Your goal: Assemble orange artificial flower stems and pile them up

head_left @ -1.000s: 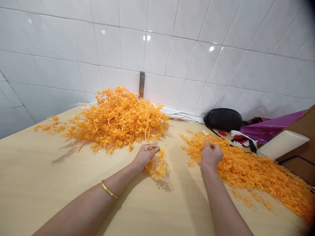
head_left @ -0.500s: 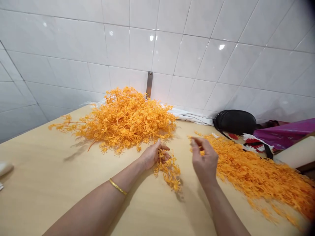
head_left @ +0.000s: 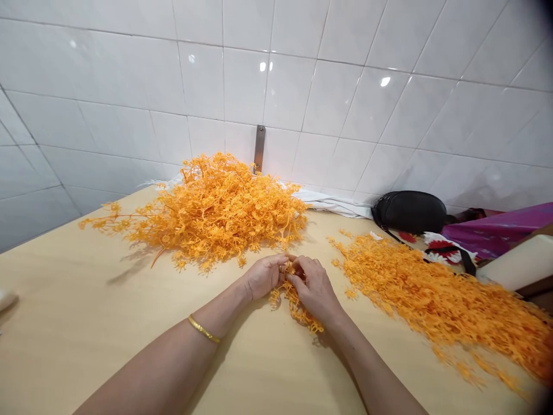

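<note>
Orange frilly sprig (head_left: 298,311), perhaps plastic, between both hands (head_left: 264,278) (head_left: 318,289)

Front-left of the orange bunch (head_left: 228,213), you can pass low over the table (head_left: 86,317) — tiled wall (head_left: 129,69) blocks behind it, loose orange heap (head_left: 415,288) obstructs to its right.

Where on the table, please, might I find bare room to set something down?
Bare tabletop shows between the left forearm and the heap of orange sprigs; a narrower strip runs between that heap and the loose orange pieces. It is crowded on the right: those pieces, black bag, purple sheet.
</note>
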Demonstrator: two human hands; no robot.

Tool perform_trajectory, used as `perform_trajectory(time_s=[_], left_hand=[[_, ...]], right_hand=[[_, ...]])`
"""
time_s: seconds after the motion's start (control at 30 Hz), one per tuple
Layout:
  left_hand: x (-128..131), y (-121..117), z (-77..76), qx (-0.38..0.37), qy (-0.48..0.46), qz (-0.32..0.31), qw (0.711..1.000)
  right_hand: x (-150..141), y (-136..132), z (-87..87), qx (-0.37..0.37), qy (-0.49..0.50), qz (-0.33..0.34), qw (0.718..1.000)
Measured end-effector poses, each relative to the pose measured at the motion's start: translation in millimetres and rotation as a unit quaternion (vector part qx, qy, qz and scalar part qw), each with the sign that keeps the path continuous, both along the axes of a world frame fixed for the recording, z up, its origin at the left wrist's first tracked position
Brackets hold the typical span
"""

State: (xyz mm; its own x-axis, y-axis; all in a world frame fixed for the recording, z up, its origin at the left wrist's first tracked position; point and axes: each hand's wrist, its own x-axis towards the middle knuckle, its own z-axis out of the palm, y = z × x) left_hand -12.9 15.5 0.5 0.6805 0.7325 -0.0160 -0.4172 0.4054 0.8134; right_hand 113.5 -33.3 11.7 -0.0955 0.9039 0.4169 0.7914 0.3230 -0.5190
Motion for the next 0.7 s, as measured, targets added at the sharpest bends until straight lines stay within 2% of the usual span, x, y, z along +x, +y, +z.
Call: perform_trajectory(time_s=[0.17,0.33,0.4,0.47,0.6,0.7], left_hand=[[5,-2,-2.1,0.005,0.046,0.075,0.996],[7,-3,1.6,-0.033,0.082,0.144,0.986],[7,-3,2.1,-0.040,0.081,0.165,0.982],[7,-3,1.1,-0.041,0.072,0.186,0.979],[9,-2,-2.1,-0.025,0.040,0.197,0.979],[9,-2,-2.2,-0.023,0.025,0.182,0.983]], right_hand=[[1,-1,1.3,-0.030,0.137,0.014,0.990],[8,2,4.9,-0.097,0.297,0.061,0.948],[11,3,5.9,-0.106,0.321,0.060,0.939],[14,3,6.3,-0.112,0.284,0.054,0.951],[14,2,6.7,-0.077,0.122,0.055,0.988],[13,2,7.5,-0.048,0.083,0.045,0.994]])
